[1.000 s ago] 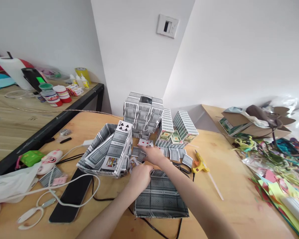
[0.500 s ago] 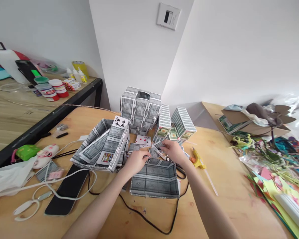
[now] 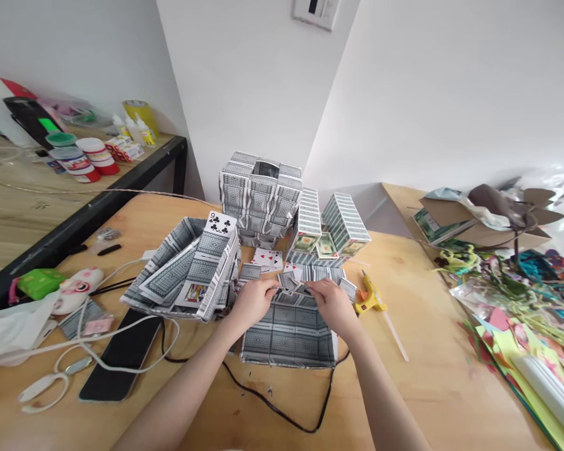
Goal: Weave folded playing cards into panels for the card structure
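Over the far edge of a shallow tray made of playing cards, both hands work close together. My left hand is closed, thumb and forefinger pinching the left end of a small cut playing card. At its right end, the fingers of my right hand are pinched too. My fingertips partly hide the card. Loose face-up cards lie just beyond. A larger card-built box, with a nine of clubs on top, stands to the left. Behind is a tall card-built structure.
Two stacks of card boxes stand behind my right hand. A yellow glue gun with a glue stick lies at right. A phone, white cables and scissors are at left. A black cord loops in front.
My right hand has drawn nearer the tray's far edge, its fingers now pinched level with my left. The round black-and-white item under it no longer shows. The view has shifted slightly.
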Available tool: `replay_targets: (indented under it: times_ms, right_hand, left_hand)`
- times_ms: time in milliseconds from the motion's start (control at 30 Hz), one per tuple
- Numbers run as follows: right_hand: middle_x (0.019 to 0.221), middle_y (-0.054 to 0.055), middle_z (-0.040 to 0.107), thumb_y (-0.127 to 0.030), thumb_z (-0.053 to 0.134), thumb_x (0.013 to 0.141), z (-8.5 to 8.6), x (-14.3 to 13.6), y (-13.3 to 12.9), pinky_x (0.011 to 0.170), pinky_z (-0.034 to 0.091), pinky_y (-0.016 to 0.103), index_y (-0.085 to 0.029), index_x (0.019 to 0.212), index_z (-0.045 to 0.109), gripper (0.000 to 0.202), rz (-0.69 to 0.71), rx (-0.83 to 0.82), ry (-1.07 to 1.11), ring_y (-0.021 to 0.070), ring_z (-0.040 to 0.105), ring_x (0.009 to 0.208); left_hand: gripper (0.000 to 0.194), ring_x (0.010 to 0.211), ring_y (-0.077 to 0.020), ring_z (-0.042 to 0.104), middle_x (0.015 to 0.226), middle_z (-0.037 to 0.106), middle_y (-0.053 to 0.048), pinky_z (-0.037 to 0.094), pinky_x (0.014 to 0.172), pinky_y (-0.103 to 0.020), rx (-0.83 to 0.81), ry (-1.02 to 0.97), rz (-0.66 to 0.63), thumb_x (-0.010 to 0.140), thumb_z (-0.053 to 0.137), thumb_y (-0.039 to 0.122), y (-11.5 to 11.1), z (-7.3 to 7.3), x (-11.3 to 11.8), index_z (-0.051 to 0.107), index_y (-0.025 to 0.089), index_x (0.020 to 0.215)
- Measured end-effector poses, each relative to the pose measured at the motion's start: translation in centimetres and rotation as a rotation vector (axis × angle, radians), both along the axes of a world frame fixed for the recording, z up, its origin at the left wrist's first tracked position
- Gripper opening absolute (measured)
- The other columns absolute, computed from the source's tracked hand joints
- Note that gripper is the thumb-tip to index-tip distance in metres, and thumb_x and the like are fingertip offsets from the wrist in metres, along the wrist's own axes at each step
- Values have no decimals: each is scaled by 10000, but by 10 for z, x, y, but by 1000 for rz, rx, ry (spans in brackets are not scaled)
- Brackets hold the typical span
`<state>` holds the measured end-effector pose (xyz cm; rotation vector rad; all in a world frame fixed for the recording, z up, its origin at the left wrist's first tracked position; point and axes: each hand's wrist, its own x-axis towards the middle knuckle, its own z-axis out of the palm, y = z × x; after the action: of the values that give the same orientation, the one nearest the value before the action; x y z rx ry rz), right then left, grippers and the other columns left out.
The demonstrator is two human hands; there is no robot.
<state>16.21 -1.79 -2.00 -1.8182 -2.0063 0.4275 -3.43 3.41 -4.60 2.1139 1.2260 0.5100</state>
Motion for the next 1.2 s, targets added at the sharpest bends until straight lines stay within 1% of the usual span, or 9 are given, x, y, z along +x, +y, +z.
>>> replay_targets:
  times_ms: [100,200,300,433,633,767,967,1100,1200]
  right_hand:
    - [887,53,660,-154,401,832,1,2,1,757,437,283,-195,966,645,281,23,0,39,179,552,865]
    - [882,51,662,-143,402,822,1,2,2,766,436,289,-200,957,649,288,12,-12,58,179,558,864]
    - [877,49,662,-143,408,815,1,2,2,775,433,288,-199,955,652,287,-3,-21,47,177,562,862]
    - [885,42,663,-136,413,808,3,3,2,771,431,277,-199,952,653,287,28,-40,26,174,557,870]
    - [877,33,666,-140,407,808,6,9,1,769,428,282,-215,967,651,301,-25,-56,-17,174,555,862]
    - [902,38,662,-133,408,813,6,2,3,783,421,277,-213,966,651,297,9,-64,-23,176,555,888]
    - [908,51,648,-171,455,813,5,-15,9,775,413,255,-201,976,634,244,68,-87,-32,173,560,878]
    - [920,57,639,-184,501,785,3,-21,11,756,407,251,-199,979,621,229,54,-122,-105,176,570,854]
    - [911,56,646,-179,507,776,3,-22,12,748,403,253,-200,940,632,207,78,-114,-153,185,573,851]
  left_hand:
    - [255,864,-178,621,951,684,-20,451,779,-271,6,-18,-26,806,463,200,0,1,0,653,223,974]
    - [250,889,-177,614,973,678,-15,446,804,-273,3,-15,-38,806,470,209,0,1,0,654,226,974]
    - [252,898,-176,611,987,673,-16,447,808,-272,13,-14,-44,809,468,212,0,1,0,649,219,985]
    - [247,887,-176,617,984,675,-14,449,802,-271,33,-18,-53,813,466,219,-1,1,0,649,215,978]
    - [263,933,-181,600,1011,665,-13,447,823,-269,-20,-16,-50,814,450,229,-1,4,0,646,215,990]
    - [261,912,-186,602,996,669,-13,446,820,-275,-14,6,-46,808,454,221,-1,5,0,646,215,984]
    - [242,899,-174,603,989,665,-8,447,795,-261,55,-7,-96,797,464,206,-3,3,0,634,213,971]
    - [232,903,-187,600,979,664,-15,445,786,-265,60,17,-91,743,549,222,-3,3,1,624,204,962]
    - [220,870,-190,610,947,671,-9,451,752,-269,47,39,-81,733,555,203,-2,2,2,622,208,943]
